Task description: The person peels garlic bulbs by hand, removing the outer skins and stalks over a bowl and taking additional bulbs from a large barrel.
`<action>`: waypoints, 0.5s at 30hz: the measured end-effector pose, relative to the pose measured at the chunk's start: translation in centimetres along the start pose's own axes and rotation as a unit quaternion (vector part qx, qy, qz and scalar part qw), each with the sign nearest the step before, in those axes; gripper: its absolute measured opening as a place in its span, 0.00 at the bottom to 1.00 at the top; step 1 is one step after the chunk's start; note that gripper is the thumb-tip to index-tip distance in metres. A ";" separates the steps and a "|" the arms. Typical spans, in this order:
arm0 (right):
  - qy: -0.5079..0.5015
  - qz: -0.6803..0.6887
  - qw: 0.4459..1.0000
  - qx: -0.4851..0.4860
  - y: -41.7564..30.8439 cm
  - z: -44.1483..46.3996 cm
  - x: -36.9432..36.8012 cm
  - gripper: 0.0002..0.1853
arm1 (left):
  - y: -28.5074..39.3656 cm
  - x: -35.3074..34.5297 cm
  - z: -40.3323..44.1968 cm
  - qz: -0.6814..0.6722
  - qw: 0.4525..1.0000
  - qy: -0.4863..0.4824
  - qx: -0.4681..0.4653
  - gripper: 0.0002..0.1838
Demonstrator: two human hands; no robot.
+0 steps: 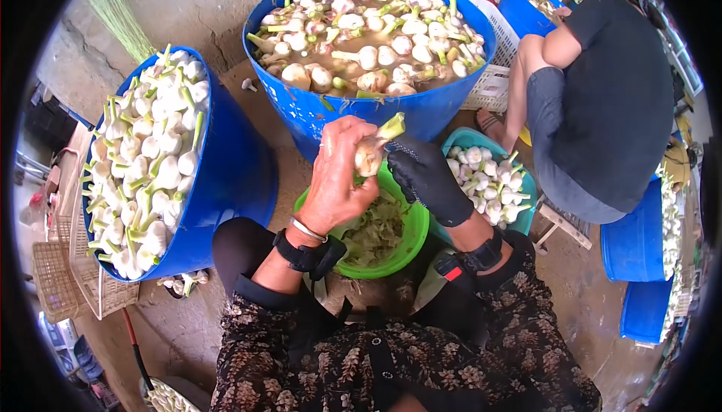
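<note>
A garlic bulb [368, 158] with a short green stem is gripped in the fingers of my left hand [340, 175], which is bare. My right hand [425, 179], in a black glove, is closed close beside the bulb near its stem; whether it holds a small tool is hidden. Below both hands stands a bright green basin [416, 230] with peeled garlic skins [376, 235] in it. To the right of my gloved hand, a teal basin [531, 213] contains cleaned white garlic bulbs [489, 183].
A large blue tub [301, 115] of garlic in brown water stands ahead. On the left, another blue tub [233, 179] is heaped with white bulbs. A person in black [609, 104] sits at the right near more blue tubs [632, 243]. Plastic crates [98, 269] lie at far left.
</note>
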State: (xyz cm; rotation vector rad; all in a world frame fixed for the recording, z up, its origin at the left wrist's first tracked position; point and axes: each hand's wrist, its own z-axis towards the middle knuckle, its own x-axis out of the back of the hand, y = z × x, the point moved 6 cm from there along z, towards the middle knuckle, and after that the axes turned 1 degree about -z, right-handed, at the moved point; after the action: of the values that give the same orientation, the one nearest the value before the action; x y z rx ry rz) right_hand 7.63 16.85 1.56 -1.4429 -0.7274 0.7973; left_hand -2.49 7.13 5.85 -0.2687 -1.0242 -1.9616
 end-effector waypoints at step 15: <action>-0.023 0.003 0.994 0.107 -0.4 0.8 0.3 0.19 | -2.9 -1.8 -2.4 -0.328 0.922 -0.033 0.202 0.34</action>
State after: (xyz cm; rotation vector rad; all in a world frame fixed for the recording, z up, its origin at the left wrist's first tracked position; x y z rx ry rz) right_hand 7.16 17.54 1.91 -1.2378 -0.6505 0.8885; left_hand -3.19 7.20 1.72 0.2819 -1.6914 -2.2513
